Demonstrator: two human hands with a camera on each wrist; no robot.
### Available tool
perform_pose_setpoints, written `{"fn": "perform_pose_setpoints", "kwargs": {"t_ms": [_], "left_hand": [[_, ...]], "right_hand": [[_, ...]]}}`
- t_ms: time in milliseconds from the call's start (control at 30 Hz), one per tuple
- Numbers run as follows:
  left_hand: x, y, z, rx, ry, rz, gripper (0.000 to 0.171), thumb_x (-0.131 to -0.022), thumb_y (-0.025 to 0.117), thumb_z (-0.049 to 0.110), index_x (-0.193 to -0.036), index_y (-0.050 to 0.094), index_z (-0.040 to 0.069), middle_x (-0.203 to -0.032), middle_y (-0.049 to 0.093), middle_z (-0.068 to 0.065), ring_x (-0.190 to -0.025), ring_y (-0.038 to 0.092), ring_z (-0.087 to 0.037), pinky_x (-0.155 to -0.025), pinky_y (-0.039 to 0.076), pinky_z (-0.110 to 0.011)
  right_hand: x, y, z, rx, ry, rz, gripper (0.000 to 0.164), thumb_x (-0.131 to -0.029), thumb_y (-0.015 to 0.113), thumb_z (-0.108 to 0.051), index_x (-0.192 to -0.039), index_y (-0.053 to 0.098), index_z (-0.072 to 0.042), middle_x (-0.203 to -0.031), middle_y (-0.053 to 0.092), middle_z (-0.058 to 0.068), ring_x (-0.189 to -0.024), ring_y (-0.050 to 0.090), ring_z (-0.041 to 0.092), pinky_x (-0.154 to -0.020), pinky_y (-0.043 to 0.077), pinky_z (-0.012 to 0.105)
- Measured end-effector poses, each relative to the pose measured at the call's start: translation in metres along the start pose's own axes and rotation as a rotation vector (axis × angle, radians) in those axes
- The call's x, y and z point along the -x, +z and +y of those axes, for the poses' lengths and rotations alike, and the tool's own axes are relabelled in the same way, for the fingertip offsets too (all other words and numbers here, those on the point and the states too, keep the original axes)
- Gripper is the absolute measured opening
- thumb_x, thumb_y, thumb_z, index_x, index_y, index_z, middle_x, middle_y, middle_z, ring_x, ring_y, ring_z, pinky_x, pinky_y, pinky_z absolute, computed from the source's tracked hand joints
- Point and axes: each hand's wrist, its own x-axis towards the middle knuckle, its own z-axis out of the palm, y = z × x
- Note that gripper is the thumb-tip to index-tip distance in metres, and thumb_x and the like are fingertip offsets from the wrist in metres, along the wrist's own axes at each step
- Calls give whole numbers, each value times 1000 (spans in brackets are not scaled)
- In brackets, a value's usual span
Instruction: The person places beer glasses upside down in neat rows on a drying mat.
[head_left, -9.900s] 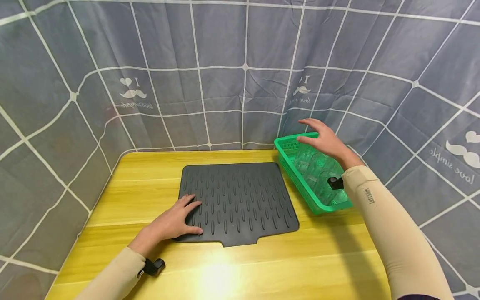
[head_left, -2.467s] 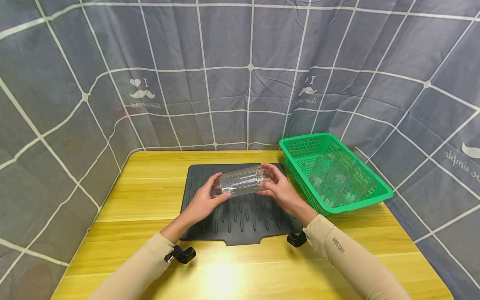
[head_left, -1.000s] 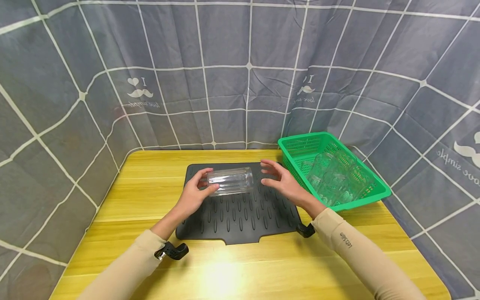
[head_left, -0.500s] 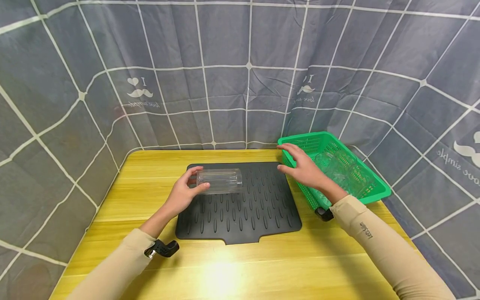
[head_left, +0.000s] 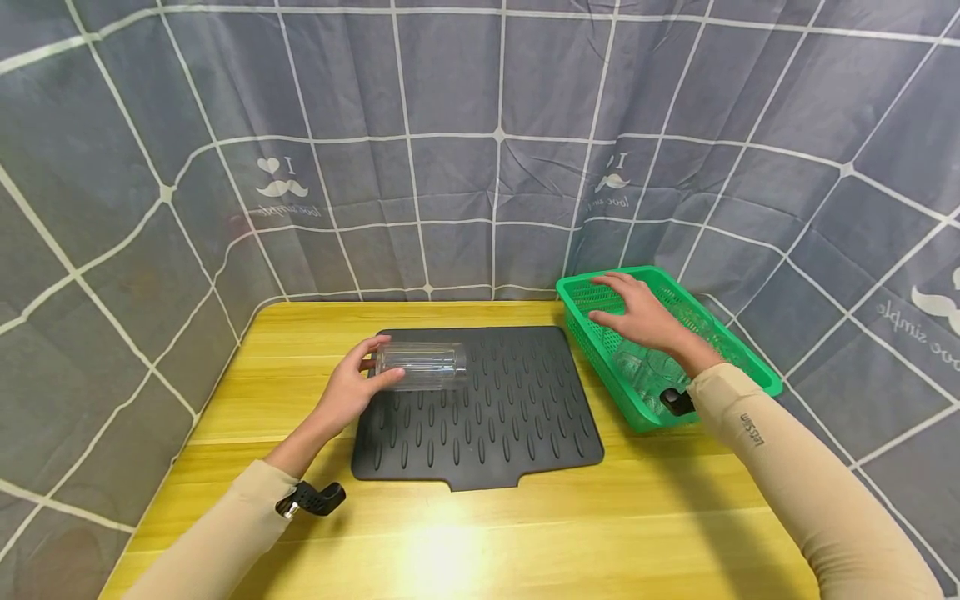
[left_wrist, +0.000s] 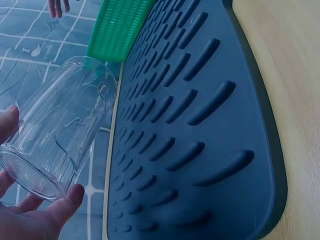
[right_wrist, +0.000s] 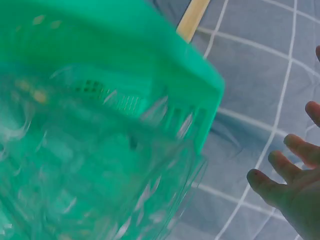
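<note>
A clear drinking glass (head_left: 423, 367) lies on its side in my left hand (head_left: 348, 387), above the left part of a black ribbed mat (head_left: 487, 425). In the left wrist view, the fingers and thumb grip the glass (left_wrist: 60, 125) near its thick base, and its mouth points away from the hand. My right hand (head_left: 645, 317) hovers over the green plastic basket (head_left: 607, 375), fingers spread and holding nothing. Several clear glasses (head_left: 652, 375) lie in that basket, partly hidden by the right hand and forearm. The right wrist view shows them blurred, with the right hand (right_wrist: 295, 185) beside the basket rim.
The mat lies on a yellow wood-grain table (head_left: 360, 533), a short tab at its near edge. At the table's back right stands the basket, close to the mat. A grey checked curtain (head_left: 450, 183) encloses the back and both sides.
The right hand has let go of the glass and moved right, over the basket. The left hand has carried the glass leftward over the mat.
</note>
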Motion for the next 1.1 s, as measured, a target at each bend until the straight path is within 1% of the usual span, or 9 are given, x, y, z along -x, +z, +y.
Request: {"fn": "perform_pose_setpoints", "kwargs": {"t_ms": [133, 333, 533, 667, 800, 933, 1033, 1100], "left_hand": [[-2, -3, -4, -9, 10, 9, 70, -93, 73, 41, -153, 42, 21, -155, 40, -15, -134, 47, -40, -102, 46, -58], [-3, -9, -6, -13, -1, 20, 71, -93, 73, 39, -153, 42, 19, -154, 39, -16, -135, 45, -42, -103, 46, -58], [-5, -12, -6, -38, -13, 31, 67, -94, 74, 31, -152, 43, 17, -152, 39, -18, -135, 44, -43, -101, 46, -59], [-7, -15, -6, -61, -17, 36, 67, -93, 74, 33, -151, 44, 17, -151, 40, -18, -134, 45, -42, -100, 47, -57], [-11, -17, -8, -80, -9, 48, 69, -91, 76, 37, -150, 46, 17, -149, 43, -17, -130, 47, -40, -98, 48, -54], [-13, -19, -9, -101, -3, 54, 69, -90, 77, 38, -149, 47, 17, -146, 45, -17, -127, 50, -39, -96, 49, -51], [-14, -18, -9, -109, -1, 50, 70, -90, 77, 39, -149, 48, 17, -146, 45, -17, -125, 50, -38, -94, 49, -50], [-15, -18, -8, -112, 3, 48, 70, -89, 78, 38, -149, 48, 17, -145, 46, -17, -123, 51, -38, -93, 50, -50]], "right_hand": [[-1, -6, 12, 45, 24, -40, 66, -100, 64, -34, -154, 38, -6, -161, 26, 25, -147, 20, 51, -113, 23, 69], [-3, -12, 29, 87, 51, -82, 70, -98, 66, -30, -154, 36, -1, -161, 21, 30, -147, 16, 55, -115, 17, 71], [-3, -11, 49, 127, 93, -142, 73, -98, 66, -32, -155, 33, 0, -161, 16, 33, -148, 12, 56, -117, 7, 72], [-3, -9, 57, 141, 105, -173, 75, -98, 65, -36, -155, 32, 1, -161, 15, 35, -147, 12, 57, -116, 4, 73], [-3, -8, 59, 154, 94, -196, 74, -99, 63, -37, -154, 34, 2, -160, 16, 36, -146, 13, 58, -116, 4, 73], [-4, -6, 60, 151, 81, -213, 71, -100, 62, -36, -154, 35, 2, -160, 16, 36, -146, 12, 60, -114, 11, 74], [-3, -4, 63, 157, 93, -234, 70, -101, 60, -37, -154, 34, 1, -160, 14, 36, -145, 11, 61, -113, 15, 75], [-2, -3, 66, 167, 101, -248, 71, -101, 59, -38, -155, 33, 1, -160, 13, 37, -145, 10, 62, -113, 14, 76]]}}
